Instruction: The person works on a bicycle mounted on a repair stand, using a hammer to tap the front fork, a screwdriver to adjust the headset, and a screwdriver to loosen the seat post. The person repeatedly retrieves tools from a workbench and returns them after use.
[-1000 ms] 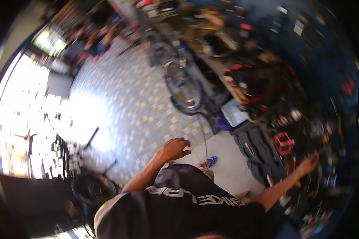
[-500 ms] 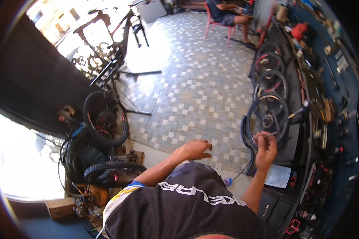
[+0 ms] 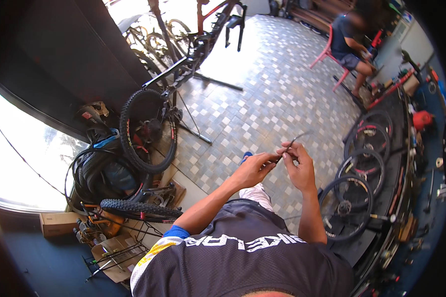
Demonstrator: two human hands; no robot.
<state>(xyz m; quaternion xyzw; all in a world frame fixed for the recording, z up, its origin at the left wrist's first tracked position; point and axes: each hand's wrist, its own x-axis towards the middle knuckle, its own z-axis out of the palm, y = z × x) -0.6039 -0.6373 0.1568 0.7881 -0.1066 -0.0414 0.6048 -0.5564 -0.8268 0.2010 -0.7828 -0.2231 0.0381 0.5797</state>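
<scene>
My left hand and my right hand meet in front of my body, above the tiled floor. Between them is a thin dark cable, pinched in the fingertips of both. One length of it sticks out past my right fingers, up and to the right. Its exact kind is too small to make out, and my fingers hide the middle. My left fingers are closed, thumb against fingertips; my right thumb and forefinger press together around it.
At the left, a bicycle without a visible front wheel hangs on a stand. Loose tires and a cardboard box lie nearby. Several wheels line the right-hand bench. A person sits on a red chair at the far right.
My left hand has come up and right to take hold of the cable. My right hand has moved left to meet it. My view has turned, and I stand farther left of the wheels.
</scene>
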